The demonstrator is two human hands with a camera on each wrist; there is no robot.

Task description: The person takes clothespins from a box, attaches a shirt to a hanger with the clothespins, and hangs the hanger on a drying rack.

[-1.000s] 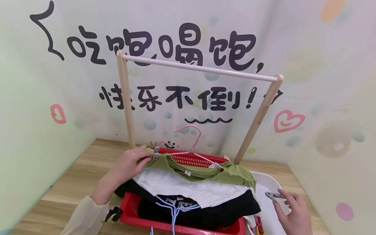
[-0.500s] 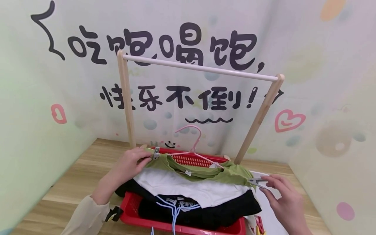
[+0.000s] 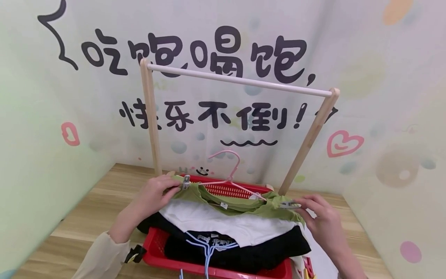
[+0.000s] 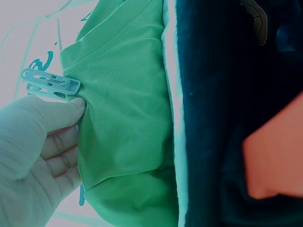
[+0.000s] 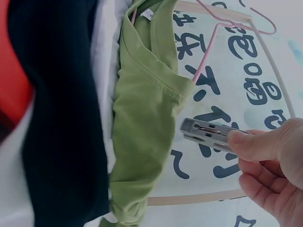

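Note:
A green shirt [image 3: 189,193], on a pink hanger [image 3: 238,161], lies over the other clothes. My left hand [image 3: 151,197] pinches its left shoulder edge between thumb and fingers. Just above those fingertips a grey clothespin [image 4: 52,85] is clipped at the shirt's edge beside the collar. My right hand [image 3: 322,219] squeezes a second grey clothespin [image 5: 208,134] by its handles. In the right wrist view, this clothespin points at the right shoulder of the shirt, with its tip beside the fabric below the hanger's arm.
Under the shirt are a white garment [image 3: 216,221] and black clothes [image 3: 278,250] on a red basket [image 3: 153,248]. Blue hangers [image 3: 207,255] lie in front. A rack with a white bar [image 3: 240,80] stands behind. Beside the basket are a white tray [image 3: 322,257] and red and yellow clothespins [image 3: 308,267].
My right hand has brought its clothespin leftward and up, from over the white tray to the shirt's right shoulder. The left hand keeps its hold at the left shoulder.

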